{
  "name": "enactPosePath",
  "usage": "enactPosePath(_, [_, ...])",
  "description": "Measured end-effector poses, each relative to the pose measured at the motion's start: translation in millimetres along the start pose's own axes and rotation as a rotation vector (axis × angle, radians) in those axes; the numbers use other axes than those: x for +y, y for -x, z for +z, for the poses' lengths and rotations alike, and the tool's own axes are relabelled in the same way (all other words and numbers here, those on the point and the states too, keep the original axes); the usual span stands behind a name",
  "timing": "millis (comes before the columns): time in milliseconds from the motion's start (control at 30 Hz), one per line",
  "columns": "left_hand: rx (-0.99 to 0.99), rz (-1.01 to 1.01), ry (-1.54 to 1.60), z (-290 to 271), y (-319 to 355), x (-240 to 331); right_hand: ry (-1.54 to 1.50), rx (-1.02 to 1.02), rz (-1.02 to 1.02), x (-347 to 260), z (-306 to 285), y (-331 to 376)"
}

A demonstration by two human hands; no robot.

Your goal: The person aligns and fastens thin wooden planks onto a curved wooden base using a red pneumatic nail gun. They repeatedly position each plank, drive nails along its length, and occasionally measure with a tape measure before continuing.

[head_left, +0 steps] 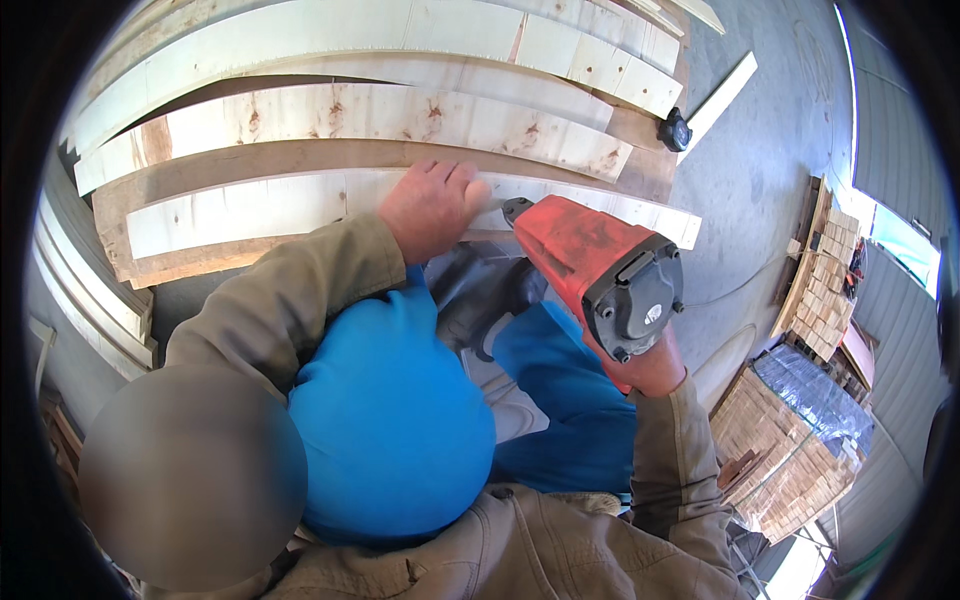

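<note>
Two hands work: left hand (432,208) presses flat on the plank (300,205), right hand (655,368) clenches the red nailer (590,262).

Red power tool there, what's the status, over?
Right hand gripping red power tool, nose on pale board. Left hand flat on same board, close beside the nose. Black knob lies apart on the stack.

Right hand (655,368): mostly hidden behind red power tool (590,270) | tool nose: covered by left hand (432,208), possibly touching pale board (300,205) | stacked boards' left ends: cut off
</note>
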State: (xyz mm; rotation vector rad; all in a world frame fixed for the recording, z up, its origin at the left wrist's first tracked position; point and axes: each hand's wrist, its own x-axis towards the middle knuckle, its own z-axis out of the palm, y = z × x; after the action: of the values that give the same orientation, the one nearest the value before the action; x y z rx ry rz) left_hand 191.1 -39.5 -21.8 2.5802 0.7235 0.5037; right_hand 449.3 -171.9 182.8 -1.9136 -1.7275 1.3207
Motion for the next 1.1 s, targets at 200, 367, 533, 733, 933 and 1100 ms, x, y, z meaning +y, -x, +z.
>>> enactPosePath(200, [-0.181,-0.067,0.045,-4,1,1,-0.018,-0.002,0.003,11,7,11])
enactPosePath(367, [-0.176,-0.07,0.064,-9,-1,4,0.002,-0.021,-0.037,11,9,12])
enactPosePath(533, [-0.149,-0.051,0.08,-13,-3,3,-0.074,-0.061,-0.023,12,10,9])
enactPosePath(733, [-0.14,-0.052,0.07,-14,-3,4,-0.023,-0.012,-0.044,5,2,15])
enactPosePath(933, [-0.196,-0.089,0.083,-19,-5,6,0.11,0.085,-0.097,15,-22,31])
enactPosePath(1100, [-0.077,-0.047,0.088,-20,-8,5,0.14,0.18,0.135,35,-54,62])
